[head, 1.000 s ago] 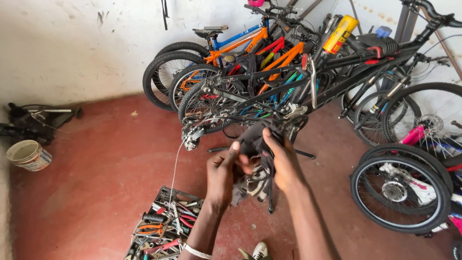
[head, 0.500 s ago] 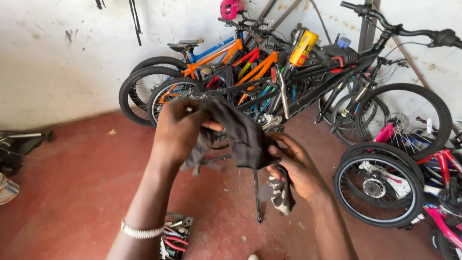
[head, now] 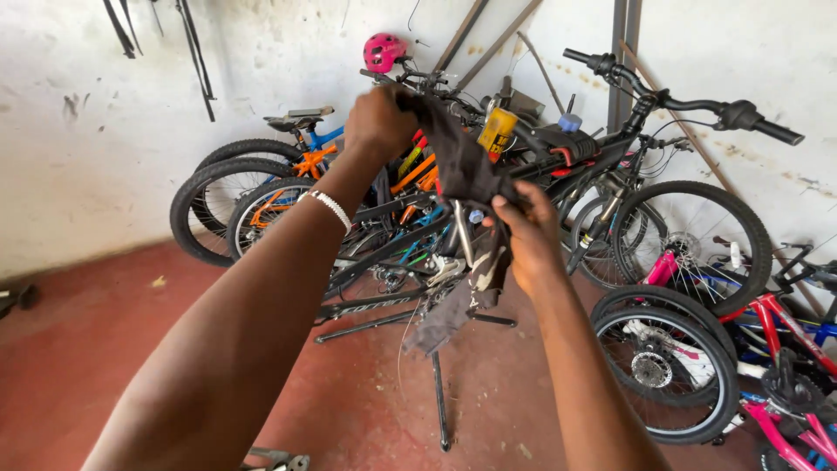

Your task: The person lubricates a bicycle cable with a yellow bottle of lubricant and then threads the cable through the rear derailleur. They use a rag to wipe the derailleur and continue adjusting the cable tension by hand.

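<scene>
A dark, dirty rag [head: 460,170] is stretched between my two raised hands. My left hand [head: 377,120] grips its upper end, up at the level of the bicycle handlebars. My right hand [head: 527,235] pinches it lower down, and the rag's loose end [head: 440,318] hangs below. A white beaded bracelet [head: 330,208] circles my left wrist. Behind the rag a black bicycle [head: 558,166] sits on a repair stand [head: 438,397].
Several bicycles lean against the white wall, orange and blue ones [head: 288,179] on the left. Red and pink bicycles [head: 767,349] lie at the right. A pink helmet [head: 384,51] hangs on a handlebar. A yellow can [head: 497,131] rests among the frames. The floor is red concrete [head: 105,340].
Both hands rose from waist height to the level of the handlebars, pulling the rag out long. My view tilted up, so the tool tray on the floor left the frame.
</scene>
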